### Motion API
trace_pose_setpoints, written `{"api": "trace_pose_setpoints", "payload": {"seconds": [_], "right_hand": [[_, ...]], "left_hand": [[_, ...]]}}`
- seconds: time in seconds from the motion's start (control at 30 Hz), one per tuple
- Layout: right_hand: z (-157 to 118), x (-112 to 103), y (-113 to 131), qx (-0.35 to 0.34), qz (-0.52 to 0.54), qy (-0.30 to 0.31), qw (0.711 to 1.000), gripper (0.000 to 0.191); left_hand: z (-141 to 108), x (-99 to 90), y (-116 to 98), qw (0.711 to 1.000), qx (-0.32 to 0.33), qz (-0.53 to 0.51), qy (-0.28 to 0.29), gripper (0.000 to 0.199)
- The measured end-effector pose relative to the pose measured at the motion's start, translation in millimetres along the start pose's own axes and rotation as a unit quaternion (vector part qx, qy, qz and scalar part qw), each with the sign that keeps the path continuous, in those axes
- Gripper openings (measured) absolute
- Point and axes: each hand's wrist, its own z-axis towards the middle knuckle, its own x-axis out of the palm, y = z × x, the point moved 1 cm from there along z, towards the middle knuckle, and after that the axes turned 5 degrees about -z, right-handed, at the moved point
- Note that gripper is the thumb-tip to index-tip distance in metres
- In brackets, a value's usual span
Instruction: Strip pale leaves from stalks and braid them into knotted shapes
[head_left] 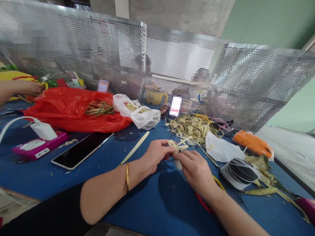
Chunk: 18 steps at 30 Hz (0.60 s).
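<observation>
My left hand [155, 154] pinches a small piece folded from pale leaf strips [180, 147], several loose ends sticking out. Close against it, my right hand [195, 168] has its fingers closed on the same piece, and a whitish rounded bit shows below the fingertips. What each fingertip grips exactly is partly hidden. One long pale strip [135, 147] lies on the blue table [137, 209] beyond my left wrist. Under my right wrist, a red and yellow curved edge is mostly covered.
A heap of leaf scraps [194, 127] lies ahead, a spool of thread [239, 173] to the right. Leftward are a phone [82, 150], a purple power strip [40, 144] and a red plastic bag [64, 108]. A perforated metal screen [172, 59] stands behind. Another person's hand [33, 88] is far left.
</observation>
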Motion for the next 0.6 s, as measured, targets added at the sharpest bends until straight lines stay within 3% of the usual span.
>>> {"api": "trace_pose_setpoints", "payload": {"seconds": [0.1, 0.23, 0.43, 0.6], "right_hand": [[-0.3, -2.0, -2.5, 0.005, -0.039, -0.053, 0.998, 0.036], [-0.6, -4.1, -8.7, 0.091, -0.031, -0.087, 0.992, 0.022], [-2.5, 3.1, -16.5, 0.261, -0.016, -0.021, 0.965, 0.025], [-3.9, 7.5, -13.7, 0.295, -0.012, 0.000, 0.956, 0.028]], "left_hand": [[-2.5, 2.7, 2.2, 0.999, 0.004, 0.028, 0.031, 0.021], [-7.2, 4.8, 2.2, 0.993, 0.015, 0.087, 0.083, 0.015], [-10.2, 6.3, 0.7, 0.983, 0.001, 0.120, 0.143, 0.013], [-10.2, 8.2, 7.6, 0.986, -0.026, 0.106, 0.124, 0.016]]}}
